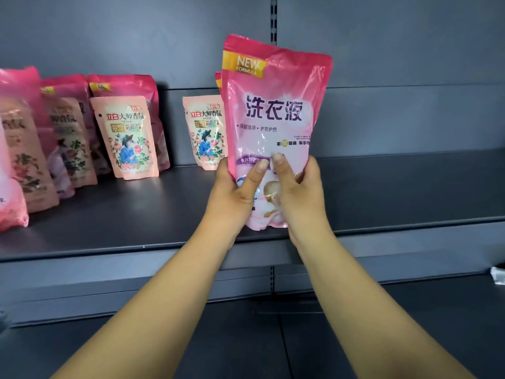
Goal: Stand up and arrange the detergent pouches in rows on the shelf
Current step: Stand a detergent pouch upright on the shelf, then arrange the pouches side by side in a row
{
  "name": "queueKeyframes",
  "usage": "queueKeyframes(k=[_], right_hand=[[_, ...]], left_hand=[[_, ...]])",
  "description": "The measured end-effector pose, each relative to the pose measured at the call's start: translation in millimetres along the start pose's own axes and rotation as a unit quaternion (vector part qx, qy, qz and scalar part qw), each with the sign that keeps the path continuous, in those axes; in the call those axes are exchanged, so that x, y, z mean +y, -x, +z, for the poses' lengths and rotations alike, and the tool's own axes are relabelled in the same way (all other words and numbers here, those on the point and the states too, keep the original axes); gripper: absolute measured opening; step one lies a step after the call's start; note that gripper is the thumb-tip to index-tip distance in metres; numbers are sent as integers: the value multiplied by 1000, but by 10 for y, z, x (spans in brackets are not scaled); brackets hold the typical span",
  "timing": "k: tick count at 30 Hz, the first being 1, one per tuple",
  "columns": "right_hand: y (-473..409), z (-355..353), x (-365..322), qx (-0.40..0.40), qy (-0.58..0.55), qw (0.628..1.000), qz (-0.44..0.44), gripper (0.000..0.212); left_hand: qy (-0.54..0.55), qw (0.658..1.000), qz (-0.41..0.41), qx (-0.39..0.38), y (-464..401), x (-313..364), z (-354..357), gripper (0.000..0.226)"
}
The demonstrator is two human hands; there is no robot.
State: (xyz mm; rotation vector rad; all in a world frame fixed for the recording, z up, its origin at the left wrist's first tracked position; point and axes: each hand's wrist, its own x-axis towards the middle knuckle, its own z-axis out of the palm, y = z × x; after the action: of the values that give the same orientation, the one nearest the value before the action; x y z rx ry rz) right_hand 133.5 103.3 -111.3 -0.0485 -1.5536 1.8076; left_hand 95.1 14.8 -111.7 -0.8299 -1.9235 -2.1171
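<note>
- Big pink pouch (276, 127) w/ "NEW FORMULA" flag at top corner: upright, held over the front part of the shelf (136, 214), bottom edge just above the shelf's front lip; can't tell if it touches the deck.
- Left hand (235, 187) grips pouch's lower left side, thumb across the front, other fingers hidden behind.
- Right hand (297, 187) grips lower right side, thumb on the front next to the left thumb.
- Just behind the held pouch, at its left edge: sliver of a second pink pouch (218, 80), mostly hidden.
- Left of held pouch, further back near shelf's rear wall: small peach pouch (205, 132) w/ flower print, standing.
- Further left of held pouch: another peach floral pouch (128, 138), upright, leaning slightly, w/ a taller pink pouch (128, 83) behind it.
- Far left from held pouch: row of more peach + pink pouches (41, 138), blurred, packed close together.
- Below held pouch: lower shelf (410, 324), dark grey; white scrap (498, 274) at its right edge, unclear what.
</note>
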Motion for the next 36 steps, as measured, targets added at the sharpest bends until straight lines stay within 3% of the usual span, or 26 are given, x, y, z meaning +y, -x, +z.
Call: queueKeyframes(k=[4, 7, 9, 11, 16, 21, 24, 29, 32, 36], right_hand=[[-57, -33, -29, -5, 0, 1000, 13, 20], [33, -11, -36, 41, 142, 988, -37, 39], [190, -34, -33, 83, 269, 949, -140, 54], [393, -10, -84, 89, 351, 905, -225, 57], [765, 379, -100, 3, 440, 844, -307, 52], [1114, 962, 152, -140, 569, 790, -183, 48], [1069, 1263, 131, -163, 603, 771, -127, 53], [793, 1682, 123, -202, 583, 787, -3, 52], [500, 1894, 191, -203, 551, 809, 20, 52], [126, 2094, 341, -172, 446, 876, 65, 52]], left_hand=[[-6, 1000, -18, 15, 29, 71, 40, 60], [-120, 992, -27, 25, 109, 127, -51, 50], [-281, 959, 43, 12, 226, 103, -279, 51], [-408, 905, 124, 2, 392, 116, -626, 52], [-529, 839, 120, -35, 621, 201, -1548, 56], [-556, 826, 60, -71, 760, 227, -2295, 41], [-550, 830, 58, -77, 726, 249, -2439, 38], [-552, 829, 16, -87, 476, 254, -2409, 50], [-547, 836, -17, -46, 354, 248, -2396, 53], [-489, 867, -91, -40, 64, 271, -2352, 53]])
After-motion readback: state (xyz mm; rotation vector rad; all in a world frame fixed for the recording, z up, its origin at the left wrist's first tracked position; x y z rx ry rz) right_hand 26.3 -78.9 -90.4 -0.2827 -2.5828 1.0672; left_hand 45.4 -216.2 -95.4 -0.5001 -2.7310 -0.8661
